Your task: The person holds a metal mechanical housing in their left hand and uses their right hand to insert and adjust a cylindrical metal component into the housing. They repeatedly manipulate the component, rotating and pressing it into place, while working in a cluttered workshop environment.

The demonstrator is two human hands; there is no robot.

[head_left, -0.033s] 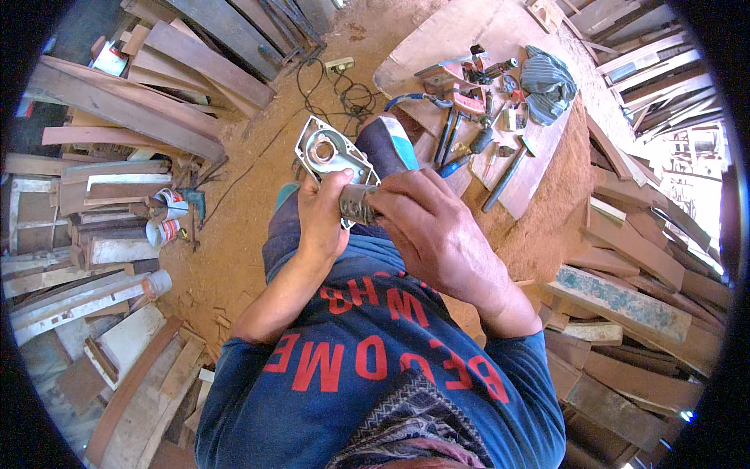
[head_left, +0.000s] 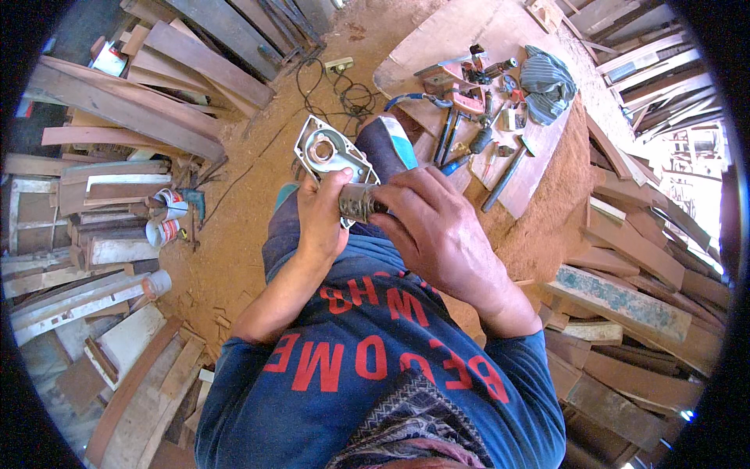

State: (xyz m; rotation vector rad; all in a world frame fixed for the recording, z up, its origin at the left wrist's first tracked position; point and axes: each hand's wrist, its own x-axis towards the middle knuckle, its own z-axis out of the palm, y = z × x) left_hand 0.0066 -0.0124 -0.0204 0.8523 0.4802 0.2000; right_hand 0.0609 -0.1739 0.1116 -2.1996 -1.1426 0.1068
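Cast-metal housing (head_left: 334, 151) held mid-frame by left hand (head_left: 322, 217), cylinder (head_left: 356, 202) end pinched by right hand (head_left: 437, 227).
Likely rigid, weighty; best gripped around the cylinder.

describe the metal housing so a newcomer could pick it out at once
Find the red-lettered navy shirt, then look just above it to the left hand. It holds the metal housing: silvery, angular-edged, with a round opening, unlike the grimy cylinder at the right hand.
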